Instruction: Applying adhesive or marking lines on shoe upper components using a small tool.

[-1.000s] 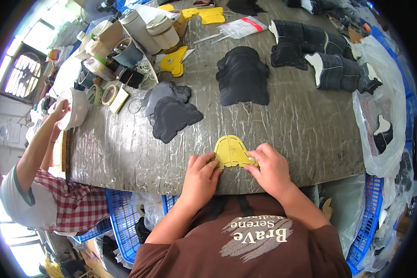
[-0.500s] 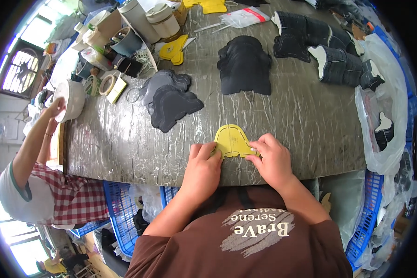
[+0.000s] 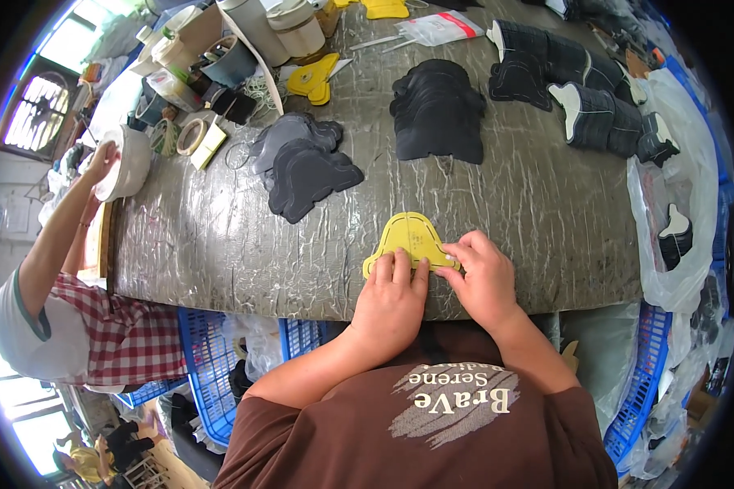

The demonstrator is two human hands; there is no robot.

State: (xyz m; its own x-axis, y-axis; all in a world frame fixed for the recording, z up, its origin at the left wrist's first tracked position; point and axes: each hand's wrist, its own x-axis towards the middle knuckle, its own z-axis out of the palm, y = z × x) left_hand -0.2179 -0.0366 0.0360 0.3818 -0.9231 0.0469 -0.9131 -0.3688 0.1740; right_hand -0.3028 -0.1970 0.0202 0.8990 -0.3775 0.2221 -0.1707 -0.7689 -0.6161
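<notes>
A yellow bell-shaped template (image 3: 408, 232) with dark dashed slots along its outline lies at the table's near edge. My left hand (image 3: 393, 303) rests on its lower edge, fingers stretched out and pressing down. At the template's lower right corner, my right hand (image 3: 483, 273) is closed in a pinch, thumb and forefinger around that corner. Whether anything small is also between those fingertips, or a dark piece lies beneath the template, I cannot tell. Beyond it is a fanned stack of black cut pieces (image 3: 438, 114). More black pieces (image 3: 311, 179) lie to the left.
Rows of black pieces with white edges (image 3: 599, 118) stand at right beside a clear plastic bag (image 3: 681, 244). Another yellow template (image 3: 311, 79), a tape roll (image 3: 192, 137) and containers fill the far left. At left, a co-worker's hand (image 3: 102, 163) holds a white bowl (image 3: 128, 167). Blue baskets (image 3: 212, 359) sit below.
My left hand has shifted right, from gripping the template's left side to lying flat over its lower edge, uncovering the left corner. My right hand stays at the right corner.
</notes>
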